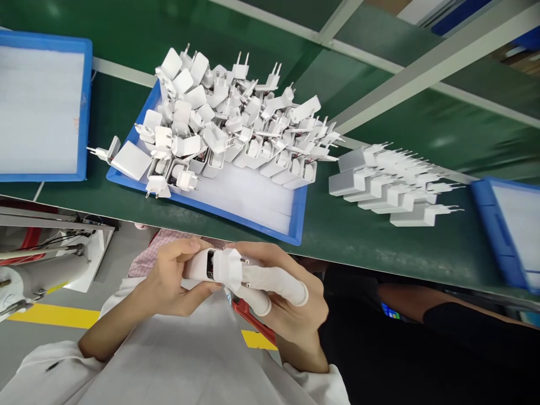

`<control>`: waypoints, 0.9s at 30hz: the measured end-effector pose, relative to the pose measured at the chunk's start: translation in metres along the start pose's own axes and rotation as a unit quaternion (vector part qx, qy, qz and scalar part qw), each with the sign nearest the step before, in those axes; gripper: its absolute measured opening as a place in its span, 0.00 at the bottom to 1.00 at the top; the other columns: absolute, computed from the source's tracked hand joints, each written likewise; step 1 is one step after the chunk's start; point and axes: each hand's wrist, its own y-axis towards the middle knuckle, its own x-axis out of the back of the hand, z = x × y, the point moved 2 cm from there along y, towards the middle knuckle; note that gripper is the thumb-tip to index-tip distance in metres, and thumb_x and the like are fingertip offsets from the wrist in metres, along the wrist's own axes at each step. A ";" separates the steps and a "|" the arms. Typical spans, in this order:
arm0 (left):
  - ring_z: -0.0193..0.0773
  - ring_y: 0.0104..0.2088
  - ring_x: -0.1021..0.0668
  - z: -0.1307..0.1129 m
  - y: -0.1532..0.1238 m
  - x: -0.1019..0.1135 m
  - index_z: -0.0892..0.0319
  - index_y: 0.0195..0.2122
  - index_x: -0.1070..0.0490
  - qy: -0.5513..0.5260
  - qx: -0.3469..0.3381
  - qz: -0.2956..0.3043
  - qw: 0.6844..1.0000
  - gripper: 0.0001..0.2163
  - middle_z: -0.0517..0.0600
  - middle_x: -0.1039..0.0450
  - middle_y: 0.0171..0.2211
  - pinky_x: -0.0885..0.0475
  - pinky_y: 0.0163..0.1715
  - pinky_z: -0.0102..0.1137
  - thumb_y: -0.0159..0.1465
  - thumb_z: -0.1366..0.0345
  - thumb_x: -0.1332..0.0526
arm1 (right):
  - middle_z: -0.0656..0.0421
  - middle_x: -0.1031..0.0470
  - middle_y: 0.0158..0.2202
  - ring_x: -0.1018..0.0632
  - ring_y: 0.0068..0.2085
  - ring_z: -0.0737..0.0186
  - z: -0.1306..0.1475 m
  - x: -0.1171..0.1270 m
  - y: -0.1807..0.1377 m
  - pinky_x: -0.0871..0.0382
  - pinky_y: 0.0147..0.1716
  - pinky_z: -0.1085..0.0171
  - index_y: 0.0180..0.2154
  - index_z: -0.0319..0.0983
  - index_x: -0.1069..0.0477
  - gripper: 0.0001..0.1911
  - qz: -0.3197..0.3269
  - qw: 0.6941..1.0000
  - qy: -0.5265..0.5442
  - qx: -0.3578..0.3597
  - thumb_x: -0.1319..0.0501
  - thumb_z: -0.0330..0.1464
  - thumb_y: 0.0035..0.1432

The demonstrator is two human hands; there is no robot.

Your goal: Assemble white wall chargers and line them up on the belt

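Note:
A white two-pin plug adapter (228, 269) is held between my hands in front of my chest. A dark gap shows between its box-shaped body and its plug end. My left hand (175, 278) is closed around the body, thumb below and fingers above. White covers sit on two fingers of my right hand (291, 292), which is closed on the plug end with the metal pins toward the palm. Just beyond my hands, a blue-rimmed tray (253, 226) bears a heap of similar white adapters (219, 118), several with their plug ends apart from the bodies.
Rows of white adapters (388, 185) stand on the green table (337, 242) at the right. Blue trays lie at the far left (86, 112) and far right (493, 236). A person in black (405, 349) is close on my right. Machine parts (50, 270) stand at lower left.

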 end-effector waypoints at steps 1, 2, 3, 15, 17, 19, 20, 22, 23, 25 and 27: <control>0.37 0.31 0.22 -0.001 0.000 0.001 0.50 0.59 0.48 -0.006 -0.009 0.005 1.000 0.23 0.50 0.24 0.39 0.28 0.26 0.30 0.68 0.62 0.38 | 0.54 0.22 0.50 0.19 0.45 0.57 0.001 0.001 0.000 0.20 0.38 0.61 0.50 0.45 0.27 0.19 0.006 1.000 -0.004 0.005 0.34 0.22 0.60; 0.37 0.33 0.21 -0.002 0.001 0.002 0.51 0.60 0.47 -0.012 -0.027 0.007 1.000 0.24 0.51 0.24 0.40 0.28 0.28 0.30 0.68 0.64 0.36 | 0.53 0.22 0.50 0.19 0.45 0.56 0.003 0.001 0.000 0.21 0.38 0.61 0.51 0.45 0.27 0.19 0.010 1.000 -0.002 0.008 0.34 0.23 0.60; 0.37 0.34 0.21 -0.003 0.001 0.003 0.52 0.60 0.46 -0.019 -0.048 0.006 0.999 0.25 0.51 0.24 0.41 0.27 0.30 0.30 0.67 0.65 0.35 | 0.53 0.22 0.50 0.19 0.44 0.57 0.003 0.002 -0.001 0.21 0.37 0.61 0.51 0.44 0.27 0.19 0.013 1.000 0.002 0.011 0.34 0.23 0.61; 0.37 0.32 0.23 -0.010 0.002 0.010 0.54 0.45 0.35 0.010 -0.015 0.083 0.996 0.11 0.51 0.21 0.42 0.30 0.32 0.32 0.66 0.65 0.34 | 0.54 0.22 0.49 0.19 0.39 0.58 -0.002 0.009 -0.008 0.23 0.36 0.62 0.51 0.45 0.28 0.18 0.053 0.998 -0.016 0.027 0.37 0.23 0.60; 0.37 0.32 0.23 -0.008 0.001 0.010 0.55 0.45 0.34 0.020 -0.007 0.097 0.995 0.10 0.52 0.21 0.42 0.30 0.32 0.32 0.66 0.64 0.34 | 0.53 0.21 0.47 0.20 0.38 0.59 -0.003 0.008 -0.006 0.24 0.34 0.62 0.51 0.44 0.29 0.16 0.054 0.998 -0.026 0.036 0.38 0.24 0.62; 0.38 0.32 0.23 -0.004 0.001 0.010 0.55 0.45 0.33 0.033 0.007 0.114 0.993 0.10 0.52 0.20 0.41 0.30 0.33 0.33 0.66 0.63 0.34 | 0.53 0.20 0.46 0.20 0.35 0.61 -0.004 0.006 -0.005 0.24 0.32 0.62 0.51 0.43 0.30 0.15 0.055 0.998 -0.030 0.029 0.39 0.26 0.64; 0.38 0.32 0.23 -0.003 0.000 0.010 0.55 0.45 0.33 0.040 0.016 0.124 0.991 0.10 0.51 0.20 0.40 0.29 0.33 0.33 0.66 0.62 0.34 | 0.53 0.20 0.45 0.20 0.35 0.61 -0.004 0.005 -0.005 0.23 0.32 0.62 0.50 0.43 0.30 0.14 0.054 0.998 -0.037 0.023 0.39 0.26 0.64; 0.39 0.32 0.22 0.001 0.001 0.010 0.55 0.44 0.33 0.060 0.037 0.139 0.988 0.10 0.50 0.21 0.38 0.29 0.35 0.34 0.67 0.60 0.35 | 0.52 0.20 0.46 0.19 0.38 0.59 -0.005 0.003 -0.006 0.22 0.34 0.61 0.49 0.43 0.29 0.13 0.056 0.996 -0.067 0.013 0.38 0.25 0.63; 0.40 0.33 0.22 0.004 0.002 0.010 0.55 0.45 0.33 0.070 0.044 0.144 0.986 0.09 0.50 0.21 0.37 0.29 0.36 0.35 0.67 0.60 0.36 | 0.52 0.20 0.47 0.19 0.41 0.57 -0.005 0.002 -0.007 0.21 0.37 0.60 0.48 0.43 0.29 0.13 0.056 0.995 -0.087 0.009 0.38 0.24 0.63; 0.40 0.33 0.23 0.008 0.005 0.012 0.54 0.47 0.34 0.093 0.049 0.143 0.984 0.10 0.49 0.21 0.38 0.29 0.36 0.34 0.67 0.62 0.36 | 0.51 0.20 0.49 0.19 0.47 0.55 -0.007 0.000 -0.009 0.21 0.45 0.57 0.48 0.43 0.28 0.15 0.059 0.990 -0.128 0.013 0.38 0.22 0.62; 0.40 0.36 0.23 0.014 0.009 0.015 0.54 0.48 0.36 0.117 0.042 0.128 0.984 0.13 0.50 0.22 0.41 0.29 0.38 0.34 0.66 0.64 0.35 | 0.52 0.21 0.51 0.21 0.51 0.53 -0.012 -0.003 -0.009 0.24 0.52 0.52 0.51 0.44 0.29 0.17 0.064 0.984 -0.162 0.021 0.38 0.23 0.63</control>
